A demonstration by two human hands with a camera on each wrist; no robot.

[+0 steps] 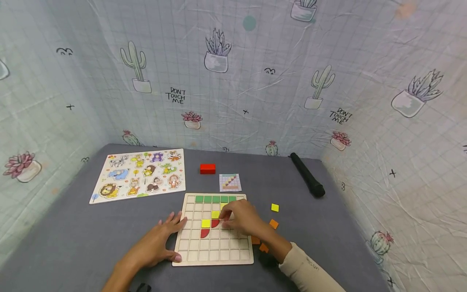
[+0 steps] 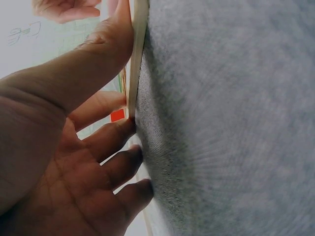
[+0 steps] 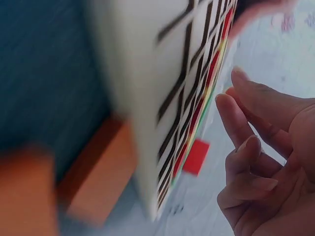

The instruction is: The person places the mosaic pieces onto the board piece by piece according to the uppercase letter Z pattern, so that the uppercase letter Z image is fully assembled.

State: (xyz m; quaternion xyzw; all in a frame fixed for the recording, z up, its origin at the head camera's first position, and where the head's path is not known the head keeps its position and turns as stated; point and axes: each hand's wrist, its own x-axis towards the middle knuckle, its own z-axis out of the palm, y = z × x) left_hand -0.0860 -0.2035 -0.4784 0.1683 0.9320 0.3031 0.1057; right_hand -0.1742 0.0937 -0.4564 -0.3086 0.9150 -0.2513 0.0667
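A wooden grid board (image 1: 219, 255) lies on the grey table in the head view. Green squares (image 1: 216, 199) line its top row, with yellow squares (image 1: 206, 223) and red quarter-round pieces (image 1: 205, 233) in a diagonal below. At the board's left edge rests my left hand (image 1: 160, 243), fingers spread along the side and thumb on the near corner. My right hand (image 1: 242, 217) hovers over the board's right half and hides some cells. In the right wrist view its thumb and fingertips (image 3: 238, 76) are loosely bent, with no piece showing between them.
Right of the board lie a loose yellow square (image 1: 275, 207) and several orange pieces (image 1: 273, 224). Behind it are a pattern card (image 1: 230, 183) and a red block (image 1: 208, 169). An animal puzzle board (image 1: 140, 174) lies back left, a black microphone (image 1: 308, 176) back right.
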